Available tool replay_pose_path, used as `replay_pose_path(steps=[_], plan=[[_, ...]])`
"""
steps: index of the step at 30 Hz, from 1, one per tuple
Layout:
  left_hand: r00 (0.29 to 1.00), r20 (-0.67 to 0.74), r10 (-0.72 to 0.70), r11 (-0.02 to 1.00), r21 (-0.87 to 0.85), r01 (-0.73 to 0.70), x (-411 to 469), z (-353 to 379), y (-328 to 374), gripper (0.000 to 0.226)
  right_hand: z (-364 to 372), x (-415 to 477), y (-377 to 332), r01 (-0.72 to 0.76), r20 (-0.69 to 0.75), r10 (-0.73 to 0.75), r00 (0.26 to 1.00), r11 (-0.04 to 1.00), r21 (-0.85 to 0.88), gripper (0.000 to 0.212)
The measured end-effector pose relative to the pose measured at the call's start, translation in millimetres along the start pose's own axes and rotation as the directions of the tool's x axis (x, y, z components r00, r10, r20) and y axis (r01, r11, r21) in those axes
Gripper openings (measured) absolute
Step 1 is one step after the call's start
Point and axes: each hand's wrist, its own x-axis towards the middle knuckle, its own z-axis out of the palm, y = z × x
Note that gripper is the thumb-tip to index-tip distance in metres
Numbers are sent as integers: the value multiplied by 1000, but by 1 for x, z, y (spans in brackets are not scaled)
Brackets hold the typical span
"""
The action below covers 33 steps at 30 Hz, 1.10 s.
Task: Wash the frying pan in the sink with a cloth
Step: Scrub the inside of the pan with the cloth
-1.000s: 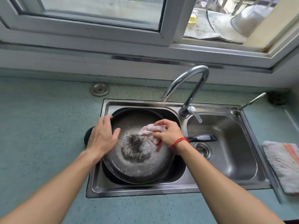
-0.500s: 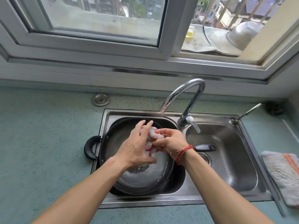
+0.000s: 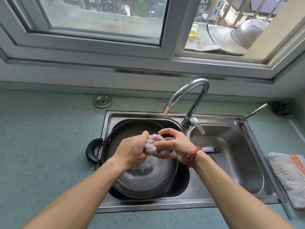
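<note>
We have both hands up over the left basin of the sink, and between them is the cloth, a wet white-and-pink wad bunched up small. Our left hand curls its fingers around the near and left side of the wad, and our right hand, the one with the red string at the wrist, pinches the other side with thumb and fingers bent in close; neither hand is spread wide, both are closed on the cloth. The frying pan sits below in the left basin, tilted a little, its loop grip poking over the sink's left rim onto the counter and its long black handle reaching across into the right basin. A patch of dark specks and greyish suds lies on the pan floor just under our hands. The tap arches over the back of the pan; we see no stream from it. We judge that we are squeezing or refolding the cloth in the middle of the scrub, not finishing: the pan bottom is plainly not clean yet. The next move likely calls for one hand to brace the pan's rim while the other presses the cloth down on that speckled patch.
</note>
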Motion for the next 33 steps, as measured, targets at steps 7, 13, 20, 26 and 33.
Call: replay_pose_path(steps=[7, 13, 20, 26, 33], plan=[[990, 10, 139, 988, 61, -140, -2, 0, 2, 30, 18, 13, -8, -118, 324, 244, 914, 924, -363, 20], [992, 87, 90, 993, 71, -96, -8, 2, -11, 31, 33, 30, -5, -144, 152, 296, 943, 774, -617, 19], [981, 3, 194, 946, 264, -188, -10, 8, -11, 99, 41, 43, 2, -64, 232, 292, 928, 738, -672, 19], [973, -5, 231, 935, 278, -221, -6, 31, -17, 61, 39, 51, 13, -163, 153, 386, 910, 670, -724, 36], [990, 113, 86, 960, 258, -112, -5, 43, -15, 46, 41, 58, 25, -115, 100, 359, 928, 530, -840, 21]])
